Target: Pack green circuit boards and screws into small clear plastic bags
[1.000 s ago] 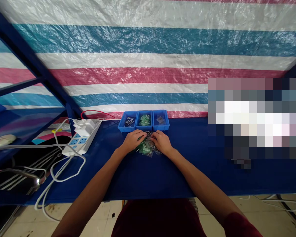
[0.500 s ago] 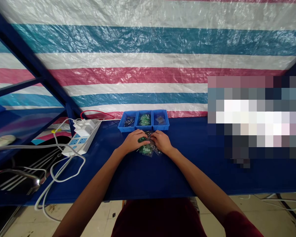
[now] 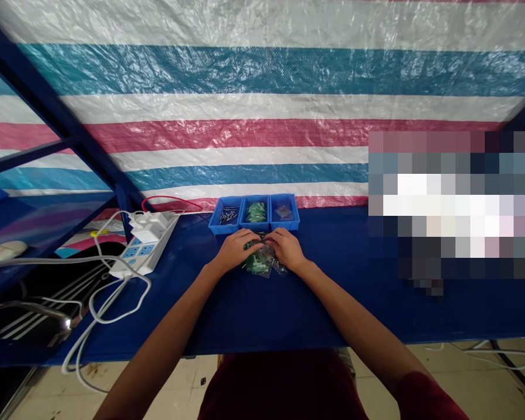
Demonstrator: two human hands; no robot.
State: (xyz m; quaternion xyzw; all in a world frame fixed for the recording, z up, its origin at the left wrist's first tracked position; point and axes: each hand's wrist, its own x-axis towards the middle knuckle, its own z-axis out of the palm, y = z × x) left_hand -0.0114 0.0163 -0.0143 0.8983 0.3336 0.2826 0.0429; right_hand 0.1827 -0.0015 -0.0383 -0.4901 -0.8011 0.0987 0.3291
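A loose pile of small clear and green plastic packets lies on the blue table in front of three blue bins, with some thin metal pieces among it. At the pile's left side, my left hand is open, its fingers bent over the packets and the thumb apart. From the right, my right hand rests against the pile, fingers curved and loosely apart. No object shows clearly gripped in either hand. Parts of the pile are hidden under my fingers.
The left bin holds thin metal pieces, the middle bin green packets, the right bin clear packets. A white power strip with plugs and looping cables lies left. A pixelated area covers the right side.
My left thumb has drawn back slightly from the pile's middle, and my right fingers have shifted a little up and left. The bins stay in place.
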